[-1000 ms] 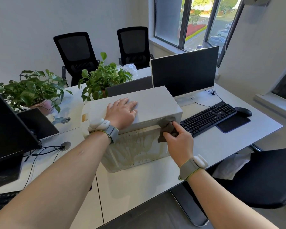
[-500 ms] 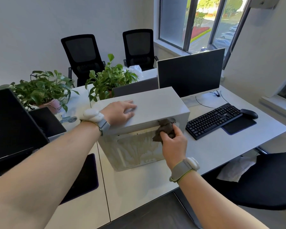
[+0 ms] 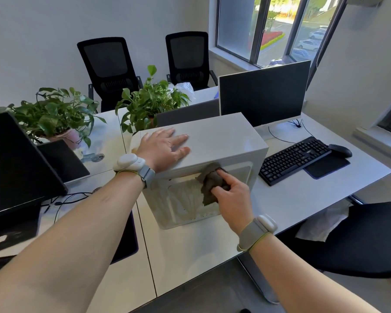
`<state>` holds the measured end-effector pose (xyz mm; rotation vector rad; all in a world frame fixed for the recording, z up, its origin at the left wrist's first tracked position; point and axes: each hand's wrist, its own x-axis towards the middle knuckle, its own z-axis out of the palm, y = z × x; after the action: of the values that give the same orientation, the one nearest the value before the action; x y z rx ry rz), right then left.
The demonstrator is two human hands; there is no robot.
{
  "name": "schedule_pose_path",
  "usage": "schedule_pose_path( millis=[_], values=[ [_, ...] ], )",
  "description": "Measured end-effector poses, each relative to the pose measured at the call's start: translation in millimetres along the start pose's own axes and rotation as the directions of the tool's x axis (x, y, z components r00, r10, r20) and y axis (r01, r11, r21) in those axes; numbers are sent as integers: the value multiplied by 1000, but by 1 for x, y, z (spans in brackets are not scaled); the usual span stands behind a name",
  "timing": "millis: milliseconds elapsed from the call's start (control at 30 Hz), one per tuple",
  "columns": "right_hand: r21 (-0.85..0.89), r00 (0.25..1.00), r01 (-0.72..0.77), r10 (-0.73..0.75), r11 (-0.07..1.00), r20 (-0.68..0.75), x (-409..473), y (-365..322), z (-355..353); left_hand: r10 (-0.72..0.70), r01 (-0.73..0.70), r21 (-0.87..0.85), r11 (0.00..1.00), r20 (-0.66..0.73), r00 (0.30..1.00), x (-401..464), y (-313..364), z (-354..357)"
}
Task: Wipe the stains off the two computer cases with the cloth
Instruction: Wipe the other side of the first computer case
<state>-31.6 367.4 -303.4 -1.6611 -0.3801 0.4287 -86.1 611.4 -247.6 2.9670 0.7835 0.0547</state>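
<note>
White metal and streaky glass face us: the computer case [image 3: 215, 136] stands on the white desk [image 3: 291, 199], and its near side panel is smeared with pale, vertical stains. We press our left hand [image 3: 165, 147] flat on the case's top, fingers straight and spread, near the left end. Our right hand [image 3: 231, 197] grips the bunched brown cloth [image 3: 209, 184], fingers curled round it, and holds it against the upper part of the stained panel, just under the top edge. Both wrists carry grey bands with white pods.

Right of the case lie a black keyboard [image 3: 294, 159] and a black mouse [image 3: 340, 150] on a dark mouse pad [image 3: 327, 167], with the keyboard's near end over the pad's edge. Behind the case stands a dark monitor [image 3: 264, 93], its cable running across the desk. Two potted plants [image 3: 149, 102] sit at the back left, one in a pink pot. Another dark screen [image 3: 16, 159] fills the left edge. Two black mesh chairs [image 3: 108, 66] stand against the far wall, and a third black seat shows at the lower right. We see only one case clearly.
</note>
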Motion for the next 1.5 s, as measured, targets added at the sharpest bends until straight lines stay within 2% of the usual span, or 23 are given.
schedule_pose_path(
  millis=[100,133,267,300,400,433,500,567,600,700,733,800,900,1000,1067,1133,1200,1233,1267,1333,1367,1400,1500],
  values=[
    [24,983,-23,27,999,-181,4,-5,5,-5,5,-4,1000,0,1000,0,0,0],
    [5,982,-30,31,1000,-186,3,-7,10,-2,2,-9,1000,4,1000,0,0,-1],
    [-58,996,-7,12,998,84,-14,-9,20,-6,7,-18,1000,9,1000,1,0,0],
    [-31,999,-9,10,999,47,-13,-9,20,-4,4,-17,1000,6,1000,1,0,0],
    [-23,971,-25,19,999,-237,-8,-8,29,5,-5,-15,1000,-5,1000,0,-2,0],
    [-70,971,-22,4,997,-241,-10,-9,34,6,-6,-12,1000,-6,1000,0,-2,1],
    [-174,991,2,-25,985,-131,-17,-6,44,9,-9,-10,1000,0,1000,1,-2,0],
    [-140,1000,11,-14,990,-23,-22,-5,44,8,-8,-18,1000,9,1000,1,-1,0],
    [-109,999,20,-24,994,-35,-22,-6,41,9,-9,-20,1000,10,1000,1,-1,0],
    [-71,971,12,-29,997,-238,-15,-7,39,6,-6,-26,1000,6,1000,1,-3,0],
    [-92,969,13,-35,996,-243,-16,-6,43,4,-4,-26,1000,5,1000,1,-4,0],
    [-176,990,49,-72,983,-125,-23,-4,52,1,0,-31,1000,7,1000,2,-2,0],
    [-120,994,89,-80,989,77,-30,-1,59,1,0,-36,999,7,1000,2,-1,0],
    [-35,984,50,-55,998,-170,-24,-5,60,-1,1,-35,999,4,1000,2,-2,0],
    [-134,968,50,-81,990,-237,-24,-5,64,-4,5,-33,999,3,1000,2,-2,0],
    [-254,990,111,-129,961,-58,-31,0,70,-8,8,-36,999,1,1000,3,-2,0],
    [-220,982,143,-110,965,154,-36,-1,71,-8,7,-36,999,-6,1000,3,-1,-1],
    [-196,975,160,-124,967,185,-37,-2,69,-8,8,-38,999,-6,1000,2,-1,-2],
    [-187,979,174,-150,967,138,-35,-3,67,-9,8,-38,999,-4,1000,1,0,-2],
    [-209,977,173,-195,963,-89,-31,-5,69,-20,20,-31,999,2,1000,0,1,-4],
    [-229,969,165,-201,959,-144,-30,-4,71,-23,24,-29,999,8,1000,-1,1,-4],
    [-271,970,179,-216,946,-115,-33,-3,73,-24,24,-30,999,9,1000,-1,2,-4],
    [-382,925,367,-289,848,247,-39,8,73,-26,26,-31,999,0,1000,-1,4,-4]
  ],
)
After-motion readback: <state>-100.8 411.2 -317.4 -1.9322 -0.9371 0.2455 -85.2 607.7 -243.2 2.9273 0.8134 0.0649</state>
